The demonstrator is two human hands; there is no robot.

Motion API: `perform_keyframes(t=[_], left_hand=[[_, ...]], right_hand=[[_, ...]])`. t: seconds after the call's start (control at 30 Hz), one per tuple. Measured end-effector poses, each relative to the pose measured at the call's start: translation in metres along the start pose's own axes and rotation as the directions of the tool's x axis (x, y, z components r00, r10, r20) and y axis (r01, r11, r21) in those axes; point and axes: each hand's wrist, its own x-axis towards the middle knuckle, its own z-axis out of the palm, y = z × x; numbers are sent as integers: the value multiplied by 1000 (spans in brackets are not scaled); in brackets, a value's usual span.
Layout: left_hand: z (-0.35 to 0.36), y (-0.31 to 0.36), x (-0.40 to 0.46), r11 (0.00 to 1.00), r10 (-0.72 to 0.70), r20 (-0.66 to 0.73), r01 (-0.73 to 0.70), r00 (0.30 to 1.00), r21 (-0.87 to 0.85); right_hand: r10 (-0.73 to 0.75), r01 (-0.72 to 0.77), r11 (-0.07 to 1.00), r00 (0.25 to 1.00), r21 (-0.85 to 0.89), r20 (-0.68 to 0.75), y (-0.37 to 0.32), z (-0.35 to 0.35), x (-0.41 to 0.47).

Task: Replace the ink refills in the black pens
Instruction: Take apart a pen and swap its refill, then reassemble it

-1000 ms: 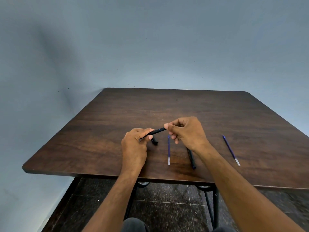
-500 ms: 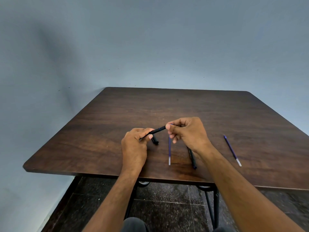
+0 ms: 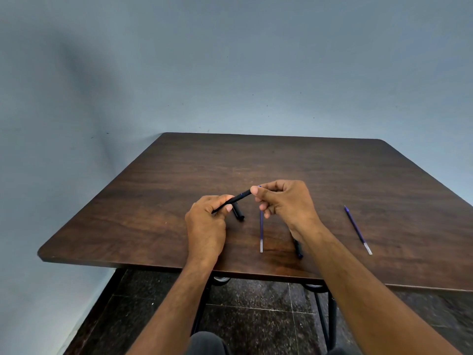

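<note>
A black pen barrel slants above the table between both hands. My left hand grips its lower end. My right hand pinches its upper end, where a bit of blue shows at the fingertips. A short black pen part lies on the table just right of my left hand. A blue ink refill lies between the hands, pointing away from me. A second black pen lies partly hidden under my right wrist. Another blue refill lies apart at the right.
The dark wooden table stands against a pale blue wall. Its near edge runs just below my wrists. Black metal legs and a dark tiled floor show beneath it.
My right hand has lifted slightly and a blue tip now shows at its fingertips on the pen's upper end. The left hand and the things on the table have not moved.
</note>
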Motion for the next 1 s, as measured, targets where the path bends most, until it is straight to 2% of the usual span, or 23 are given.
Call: perform_keyframes(t=[0.07,0.13,0.23,0.33,0.5,0.63,0.87,1.0], left_hand=[[0,0,1,998,-37,-30,36,999,-45],[0,0,1,996,-57,-54,54,997,-65],[0,0,2,996,-66,-50,63,997,-67],[0,-1,2,997,-56,-39,54,998,-60],[0,-3,3,996,-62,-40,60,997,-64],[2,-3,3,995,-64,-54,60,997,-74],[2,-3,3,997,-62,-42,60,997,-53],[2,-4,3,997,-57,-32,55,998,-46]], right_hand=[[18,-21,997,999,-73,-37,1,2,2],[10,-22,968,999,-251,-47,1,5,5],[3,8,870,1000,-494,21,-4,19,8],[29,25,789,997,-614,77,-7,34,11],[95,8,719,989,-695,110,-7,47,12],[115,-16,664,990,-748,81,-7,50,15],[135,-34,666,988,-745,76,-11,50,11],[116,-36,705,991,-708,65,-11,43,8]])
